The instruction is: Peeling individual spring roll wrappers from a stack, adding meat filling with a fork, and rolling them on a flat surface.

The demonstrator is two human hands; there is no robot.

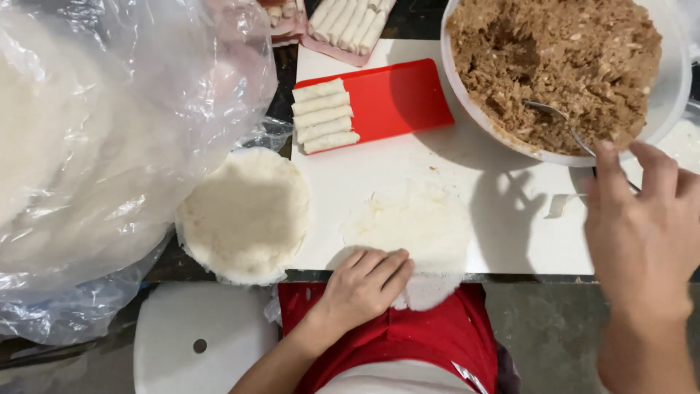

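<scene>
White wrapper (408, 222) flat at table (510, 241) edge, 6 o'clock, left hand (362, 286) pressing it open-palmed, right hand (642, 226) grasping spoon (558, 117) in filling bowl (674, 87) at 1 o'clock: filling step, scoop needed.

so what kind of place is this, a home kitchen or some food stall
Probably a small food-prep spot, home or stall; I cannot tell which. A big bowl of brown filling, a stack of round wrappers, and finished rolls on a red tray show roll-making by hand.
</scene>
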